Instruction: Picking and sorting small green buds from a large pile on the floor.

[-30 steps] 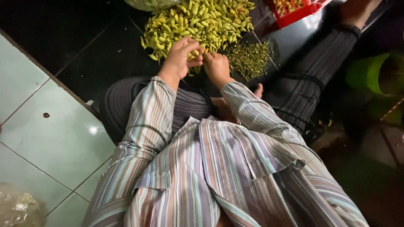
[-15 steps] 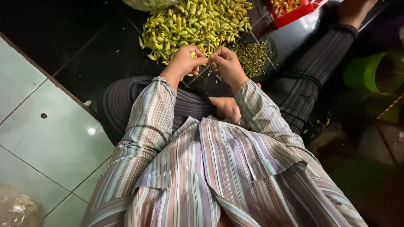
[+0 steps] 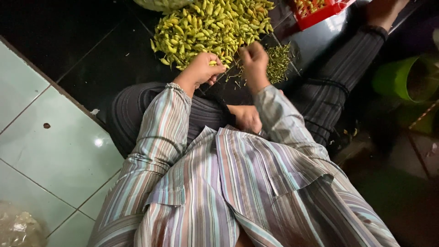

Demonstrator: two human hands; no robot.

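The left hand (image 3: 201, 69) pinches one chili (image 3: 213, 62) at the near edge of the pile (image 3: 210, 25), while the right hand (image 3: 254, 57), closed beside that pile, hangs over the stems (image 3: 278, 64) so bits can drop there

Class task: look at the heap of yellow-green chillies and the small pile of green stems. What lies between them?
In the head view, the right hand hangs between the chilli heap and stem pile, over dark floor.

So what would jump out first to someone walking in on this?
The big heap of yellow-green chillies on the dark floor, top centre. Both hands work at its near edge: the left hand holds a chilli, the right hand hovers by a small pile of green stems.
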